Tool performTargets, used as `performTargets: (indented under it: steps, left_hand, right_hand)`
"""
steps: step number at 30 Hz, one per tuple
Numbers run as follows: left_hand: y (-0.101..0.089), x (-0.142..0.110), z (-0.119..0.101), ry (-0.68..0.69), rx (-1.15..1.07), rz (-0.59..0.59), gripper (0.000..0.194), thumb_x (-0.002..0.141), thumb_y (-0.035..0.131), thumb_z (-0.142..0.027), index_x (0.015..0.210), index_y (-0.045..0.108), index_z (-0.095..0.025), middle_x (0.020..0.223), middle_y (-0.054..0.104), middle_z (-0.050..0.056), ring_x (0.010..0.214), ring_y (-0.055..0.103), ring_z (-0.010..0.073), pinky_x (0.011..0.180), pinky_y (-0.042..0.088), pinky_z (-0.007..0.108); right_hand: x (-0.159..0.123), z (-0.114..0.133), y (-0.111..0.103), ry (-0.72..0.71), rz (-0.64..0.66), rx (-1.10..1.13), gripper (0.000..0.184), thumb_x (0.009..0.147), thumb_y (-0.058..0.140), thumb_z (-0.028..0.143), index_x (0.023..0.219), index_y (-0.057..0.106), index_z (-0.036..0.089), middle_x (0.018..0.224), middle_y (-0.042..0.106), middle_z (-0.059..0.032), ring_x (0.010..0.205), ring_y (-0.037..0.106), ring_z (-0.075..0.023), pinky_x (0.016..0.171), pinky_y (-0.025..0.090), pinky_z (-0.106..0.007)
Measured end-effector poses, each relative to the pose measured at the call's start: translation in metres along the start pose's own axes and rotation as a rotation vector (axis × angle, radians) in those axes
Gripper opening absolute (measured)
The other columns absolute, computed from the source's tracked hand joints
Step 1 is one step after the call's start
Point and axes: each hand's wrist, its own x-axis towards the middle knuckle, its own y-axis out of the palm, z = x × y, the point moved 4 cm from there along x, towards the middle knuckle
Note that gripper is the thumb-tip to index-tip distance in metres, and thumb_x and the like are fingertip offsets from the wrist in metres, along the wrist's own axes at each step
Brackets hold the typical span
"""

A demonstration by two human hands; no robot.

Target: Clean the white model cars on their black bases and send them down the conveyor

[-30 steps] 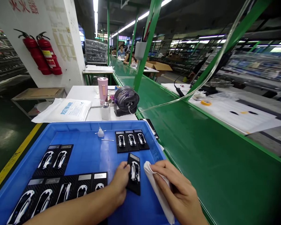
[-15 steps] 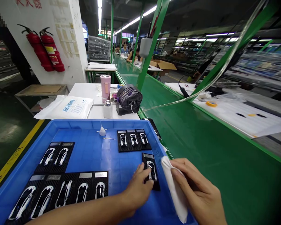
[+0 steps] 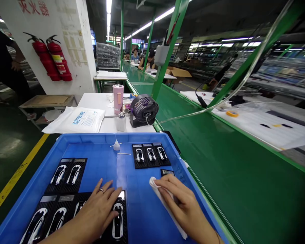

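Left hand [image 3: 99,206] has moved to a near card [image 3: 118,222].
Its fingers are spread, unclosed; right hand [image 3: 189,208] pinches soft cloth [image 3: 157,191]. Card seems stiff, slick: best held by edges.

Dim hall; tube glare; blurred edges

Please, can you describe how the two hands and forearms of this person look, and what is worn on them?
Both are ungloved, with no sleeve visible. The left hand wears a silvery ring; the right hand seems to have a thin band by the wrist.
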Motion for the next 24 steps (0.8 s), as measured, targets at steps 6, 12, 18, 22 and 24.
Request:
performTargets:
  steps: [6,12,18,22,24]
  left_hand:
    - [-0.011,0.009,-0.008,-0.027,-0.083,-0.063,0.039,0.084,0.042,-0.034,0.12,0.053,-0.027,0.116,0.055,0.01,0.116,0.04,0.0281,0.105,0.014,0.048]
    - [-0.018,0.01,-0.011,-0.143,-0.425,0.023,0.041,0.081,0.044,-0.023,0.121,0.046,-0.03,0.095,0.053,0.002,0.078,0.051,0.0135,0.078,0.039,0.026]
    - [0.0,0.003,0.004,-0.394,-0.859,0.121,0.025,0.078,0.053,-0.031,0.1,0.048,-0.021,0.089,0.056,0.003,0.079,0.052,0.0115,0.068,0.038,0.022]
    - [0.005,-0.007,0.0,-0.425,-1.042,0.17,0.018,0.079,0.055,-0.032,0.085,0.046,-0.017,0.087,0.055,0.003,0.083,0.053,0.0126,0.079,0.041,0.03]
    - [0.003,-0.008,-0.006,-0.428,-1.063,0.167,0.019,0.078,0.056,-0.032,0.084,0.048,-0.016,0.085,0.055,0.004,0.08,0.053,0.0127,0.077,0.042,0.03]
  right_hand:
    - [0.003,-0.016,0.017,0.043,0.028,-0.089,0.027,0.087,0.042,0.014,0.108,0.058,0.016,0.086,0.052,-0.006,0.077,0.051,-0.0051,0.068,0.044,-0.015]
    - [0.005,-0.022,0.016,0.052,0.007,-0.095,0.027,0.087,0.043,0.015,0.109,0.058,0.015,0.086,0.053,-0.006,0.078,0.052,-0.0053,0.069,0.046,-0.014]
    - [0.006,-0.021,0.013,0.044,-0.006,-0.072,0.025,0.086,0.044,0.014,0.106,0.059,0.016,0.088,0.054,-0.0057,0.08,0.053,-0.0053,0.07,0.046,-0.014]
    - [0.005,-0.019,0.009,0.048,-0.028,-0.051,0.025,0.086,0.044,0.016,0.105,0.06,0.015,0.088,0.055,-0.0064,0.08,0.054,-0.0056,0.071,0.048,-0.014]
    - [0.004,-0.019,0.008,0.043,-0.039,-0.042,0.025,0.086,0.044,0.016,0.105,0.06,0.015,0.088,0.055,-0.0065,0.08,0.055,-0.0058,0.072,0.048,-0.015]
